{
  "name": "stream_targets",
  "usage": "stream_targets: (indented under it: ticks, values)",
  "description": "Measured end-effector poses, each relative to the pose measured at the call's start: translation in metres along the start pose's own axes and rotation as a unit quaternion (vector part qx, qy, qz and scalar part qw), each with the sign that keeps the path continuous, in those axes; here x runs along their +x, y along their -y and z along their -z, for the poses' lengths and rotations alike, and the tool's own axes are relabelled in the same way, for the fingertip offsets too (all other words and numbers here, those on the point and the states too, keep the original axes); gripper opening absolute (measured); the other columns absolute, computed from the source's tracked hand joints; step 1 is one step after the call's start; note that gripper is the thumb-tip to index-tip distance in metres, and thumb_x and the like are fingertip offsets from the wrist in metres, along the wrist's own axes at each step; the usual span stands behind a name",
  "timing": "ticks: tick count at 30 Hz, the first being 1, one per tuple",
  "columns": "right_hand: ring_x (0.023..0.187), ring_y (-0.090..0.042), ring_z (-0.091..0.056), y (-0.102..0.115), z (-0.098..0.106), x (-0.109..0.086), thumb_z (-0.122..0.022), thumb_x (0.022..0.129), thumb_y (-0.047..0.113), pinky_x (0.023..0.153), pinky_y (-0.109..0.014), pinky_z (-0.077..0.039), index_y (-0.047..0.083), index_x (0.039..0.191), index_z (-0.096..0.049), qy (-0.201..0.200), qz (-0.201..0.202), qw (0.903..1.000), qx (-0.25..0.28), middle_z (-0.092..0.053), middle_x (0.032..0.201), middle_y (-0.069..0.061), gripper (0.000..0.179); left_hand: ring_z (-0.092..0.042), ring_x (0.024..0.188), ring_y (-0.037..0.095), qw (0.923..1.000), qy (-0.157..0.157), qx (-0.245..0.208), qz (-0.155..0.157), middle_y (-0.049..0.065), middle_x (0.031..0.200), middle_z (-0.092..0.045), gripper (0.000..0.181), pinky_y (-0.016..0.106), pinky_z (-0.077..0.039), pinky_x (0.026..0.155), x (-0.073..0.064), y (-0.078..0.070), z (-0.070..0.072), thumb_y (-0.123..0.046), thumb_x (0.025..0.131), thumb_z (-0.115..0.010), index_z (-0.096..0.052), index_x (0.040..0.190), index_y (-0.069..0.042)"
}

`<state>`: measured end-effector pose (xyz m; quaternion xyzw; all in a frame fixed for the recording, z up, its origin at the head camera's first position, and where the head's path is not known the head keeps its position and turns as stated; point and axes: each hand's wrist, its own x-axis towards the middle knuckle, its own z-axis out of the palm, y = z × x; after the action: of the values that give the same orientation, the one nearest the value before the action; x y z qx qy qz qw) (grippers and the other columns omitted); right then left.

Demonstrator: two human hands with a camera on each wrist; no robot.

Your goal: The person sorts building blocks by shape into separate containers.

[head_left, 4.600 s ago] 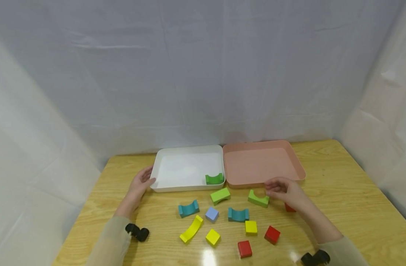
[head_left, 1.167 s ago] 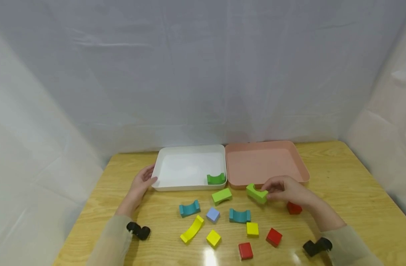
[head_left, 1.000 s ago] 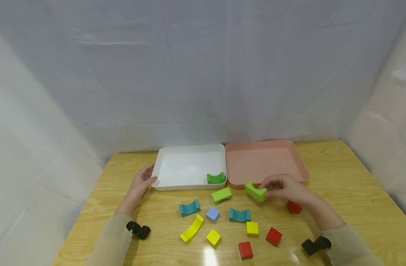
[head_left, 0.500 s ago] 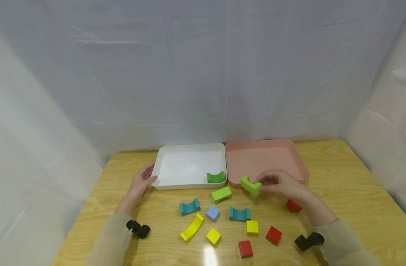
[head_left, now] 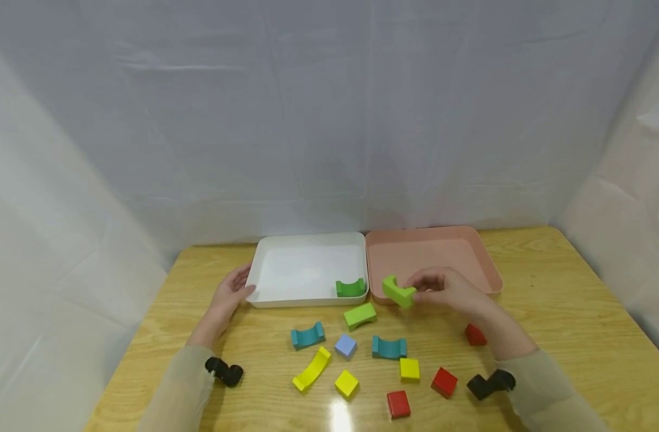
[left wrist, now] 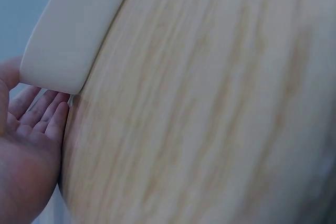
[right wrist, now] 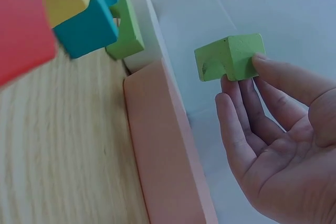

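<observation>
In the head view my right hand [head_left: 445, 291] pinches a light green arch block [head_left: 398, 292] between thumb and fingertips, above the front rim of the pink tray [head_left: 432, 237]. The right wrist view shows the thumb on the end face of that block [right wrist: 244, 56], raised higher than the tray wall. My left hand [head_left: 229, 298] grips the left front corner of the white tray [head_left: 302, 303], thumb at the rim and fingers along the outside. A darker green arch block [head_left: 350, 289] lies inside the white tray at its front right corner.
Before the trays lie another light green arch block [head_left: 360, 315], teal arch blocks [head_left: 308, 336], a blue cube [head_left: 346, 346], a curved yellow block [head_left: 312, 369], yellow cubes [head_left: 347, 384] and several red blocks [head_left: 398, 404]. White cloth [head_left: 329, 120] hangs behind the table.
My right hand has taken hold of the light green arch block, lifted it off the table and carried it up and left towards the trays. The left hand stays at the white tray.
</observation>
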<state>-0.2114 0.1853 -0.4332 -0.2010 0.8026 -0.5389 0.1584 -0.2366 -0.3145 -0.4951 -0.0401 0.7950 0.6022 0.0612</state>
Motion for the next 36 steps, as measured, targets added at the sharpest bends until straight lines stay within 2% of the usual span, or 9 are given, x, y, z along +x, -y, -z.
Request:
stream_targets:
  ticks: [10,19,24,31,36]
  values:
    - [0.103,-0.016,-0.063,0.007,-0.002,0.01,-0.076,0.098,0.012,0.089,-0.021,-0.056,0.001,0.123,-0.073,-0.01,-0.011,0.9998,-0.011,-0.074,0.118,-0.012,0.028,-0.026,0.161,0.039,1.0,0.002,-0.001,0.003,0.024,0.173,-0.028,0.068,0.051,-0.023,0.134,0.001,0.001,-0.002,-0.006,0.108,-0.058,-0.025,0.167,-0.001]
    - [0.101,-0.013,-0.063,0.011,-0.004,0.021,-0.074,0.099,0.01,0.088,-0.019,-0.056,-0.004,0.125,-0.07,-0.013,-0.009,0.9998,0.008,-0.073,0.118,-0.011,0.03,-0.025,0.162,0.04,1.0,0.005,0.0,-0.001,0.024,0.173,-0.027,0.068,0.051,-0.022,0.135,0.001,0.001,-0.003,-0.008,0.108,-0.058,-0.025,0.167,-0.001]
    - [0.103,-0.013,-0.063,0.014,-0.005,0.027,-0.072,0.1,0.008,0.09,-0.018,-0.056,-0.007,0.127,-0.069,-0.009,0.0,0.9998,0.016,-0.073,0.121,-0.015,0.031,-0.025,0.162,0.04,1.0,0.003,-0.002,0.0,0.025,0.173,-0.027,0.068,0.052,-0.022,0.135,0.001,0.001,-0.003,-0.007,0.108,-0.058,-0.025,0.167,-0.001]
    - [0.107,-0.017,-0.063,0.018,-0.007,0.036,-0.073,0.1,0.013,0.094,-0.02,-0.055,-0.003,0.13,-0.069,-0.012,-0.021,0.9994,0.025,-0.072,0.124,-0.012,0.034,-0.025,0.162,0.041,1.0,0.001,0.005,-0.002,0.025,0.173,-0.027,0.067,0.052,-0.022,0.134,0.0,-0.001,-0.004,-0.007,0.108,-0.058,-0.026,0.167,0.0]
    - [0.109,-0.016,-0.064,0.018,-0.008,0.044,-0.072,0.101,0.014,0.095,-0.022,-0.055,-0.001,0.13,-0.069,-0.014,-0.022,0.9994,0.021,-0.073,0.125,-0.012,0.033,-0.026,0.162,0.041,1.0,0.0,0.004,-0.001,0.025,0.173,-0.028,0.067,0.052,-0.023,0.134,0.0,-0.001,-0.005,-0.007,0.108,-0.058,-0.026,0.166,0.0]
